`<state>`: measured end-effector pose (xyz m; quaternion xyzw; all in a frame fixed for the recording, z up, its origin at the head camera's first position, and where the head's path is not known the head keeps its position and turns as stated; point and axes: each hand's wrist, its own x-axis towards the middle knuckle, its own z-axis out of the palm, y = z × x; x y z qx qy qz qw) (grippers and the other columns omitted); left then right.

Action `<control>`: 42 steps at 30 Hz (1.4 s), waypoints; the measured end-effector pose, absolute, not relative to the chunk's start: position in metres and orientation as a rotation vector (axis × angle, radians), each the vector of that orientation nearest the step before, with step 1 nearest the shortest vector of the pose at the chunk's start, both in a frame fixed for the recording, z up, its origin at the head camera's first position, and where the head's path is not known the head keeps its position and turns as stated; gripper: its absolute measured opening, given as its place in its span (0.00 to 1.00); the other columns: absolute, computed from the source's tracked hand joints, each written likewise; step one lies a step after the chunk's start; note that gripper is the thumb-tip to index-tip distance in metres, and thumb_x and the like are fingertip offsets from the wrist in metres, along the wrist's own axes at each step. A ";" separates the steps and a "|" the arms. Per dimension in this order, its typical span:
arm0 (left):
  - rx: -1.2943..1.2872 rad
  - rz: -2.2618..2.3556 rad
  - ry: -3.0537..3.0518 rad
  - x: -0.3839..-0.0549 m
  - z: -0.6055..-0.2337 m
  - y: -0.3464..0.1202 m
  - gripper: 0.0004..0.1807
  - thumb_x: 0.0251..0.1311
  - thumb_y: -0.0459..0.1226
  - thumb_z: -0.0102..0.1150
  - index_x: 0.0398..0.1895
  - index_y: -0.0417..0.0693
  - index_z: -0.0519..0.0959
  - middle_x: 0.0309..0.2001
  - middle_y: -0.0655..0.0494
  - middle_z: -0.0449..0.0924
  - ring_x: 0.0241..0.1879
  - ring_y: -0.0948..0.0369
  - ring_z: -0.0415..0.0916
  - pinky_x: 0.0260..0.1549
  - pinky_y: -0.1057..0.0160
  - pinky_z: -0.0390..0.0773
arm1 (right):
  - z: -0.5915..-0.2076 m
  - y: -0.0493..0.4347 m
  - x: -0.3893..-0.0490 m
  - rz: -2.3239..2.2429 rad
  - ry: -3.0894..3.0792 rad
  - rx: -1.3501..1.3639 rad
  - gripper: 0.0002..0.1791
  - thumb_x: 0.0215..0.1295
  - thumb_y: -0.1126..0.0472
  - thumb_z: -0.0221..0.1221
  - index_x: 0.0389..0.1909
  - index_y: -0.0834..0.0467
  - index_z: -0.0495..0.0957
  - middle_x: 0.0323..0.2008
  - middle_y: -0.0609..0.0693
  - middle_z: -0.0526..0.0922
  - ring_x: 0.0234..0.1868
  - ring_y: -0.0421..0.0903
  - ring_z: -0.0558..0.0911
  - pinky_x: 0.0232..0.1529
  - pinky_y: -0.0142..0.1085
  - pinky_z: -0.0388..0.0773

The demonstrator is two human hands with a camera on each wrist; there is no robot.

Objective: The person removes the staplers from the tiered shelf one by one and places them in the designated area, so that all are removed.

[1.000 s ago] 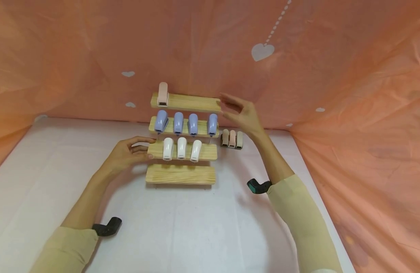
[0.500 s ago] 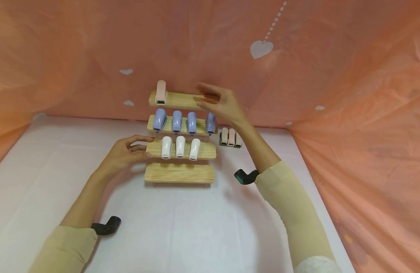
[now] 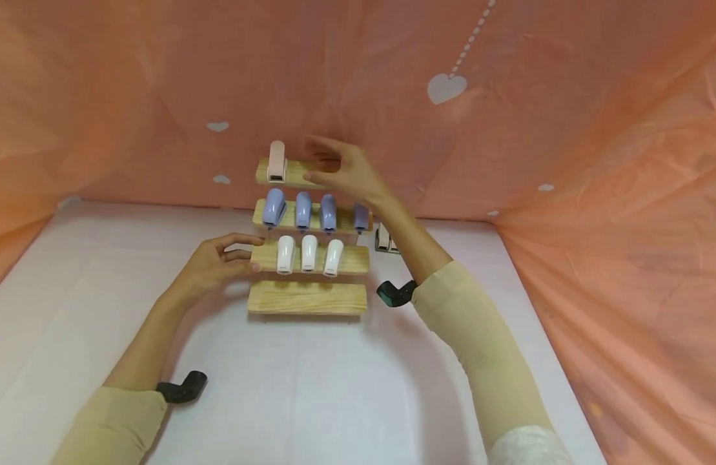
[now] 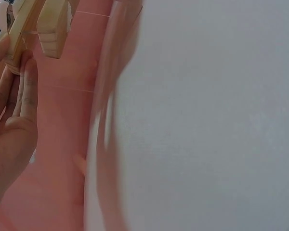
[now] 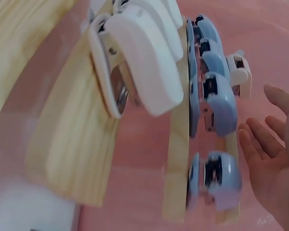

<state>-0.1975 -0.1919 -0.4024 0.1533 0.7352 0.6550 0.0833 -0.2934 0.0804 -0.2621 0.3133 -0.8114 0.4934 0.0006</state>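
A wooden tiered rack [image 3: 307,299] stands at the table's back. My left hand [image 3: 211,263] holds the left end of its third board from the top, thumb above and fingers beneath in the left wrist view. Alone on the left of the top board is a pink stapler [image 3: 277,163]. Below it, several blue staplers [image 3: 303,211] line the second board, the rightmost partly behind my right wrist. Three white staplers [image 3: 308,254] stand on the third board. Over the top board's right part reaches my right hand [image 3: 354,174], fingers apart; the right wrist view shows nothing in its palm [image 5: 272,168].
Right of the rack, small staplers [image 3: 383,237] stand on the white table [image 3: 334,381], partly covered by my right forearm. An orange-pink cloth [image 3: 363,77] hangs close behind the rack and along the right side.
My right hand has moved left from the top board's right end, along that board toward the pink stapler. Its forearm now covers some of the staplers on the table. The left hand keeps its hold.
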 end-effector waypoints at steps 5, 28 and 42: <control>0.428 1.916 2.208 -0.197 -0.402 -0.191 0.27 0.58 0.33 0.70 0.60 0.37 0.74 0.48 0.50 0.84 0.47 0.63 0.82 0.45 0.66 0.82 | -0.261 0.068 -0.298 1.379 -2.642 0.986 0.39 0.60 0.58 0.70 0.71 0.60 0.66 0.64 0.55 0.76 0.61 0.45 0.78 0.58 0.29 0.74; 0.475 1.918 2.210 -0.196 -0.400 -0.190 0.27 0.59 0.33 0.70 0.61 0.37 0.74 0.47 0.50 0.84 0.47 0.64 0.82 0.45 0.66 0.82 | -0.264 0.035 -0.303 1.180 -2.786 0.876 0.45 0.57 0.52 0.73 0.73 0.55 0.64 0.60 0.51 0.79 0.59 0.39 0.77 0.55 0.24 0.71; 0.466 1.944 2.206 -0.194 -0.401 -0.194 0.27 0.59 0.32 0.69 0.62 0.38 0.74 0.47 0.51 0.84 0.47 0.63 0.82 0.45 0.66 0.82 | -0.260 0.049 -0.300 1.316 -2.735 0.875 0.43 0.56 0.53 0.73 0.73 0.49 0.66 0.66 0.44 0.73 0.63 0.34 0.71 0.58 0.27 0.70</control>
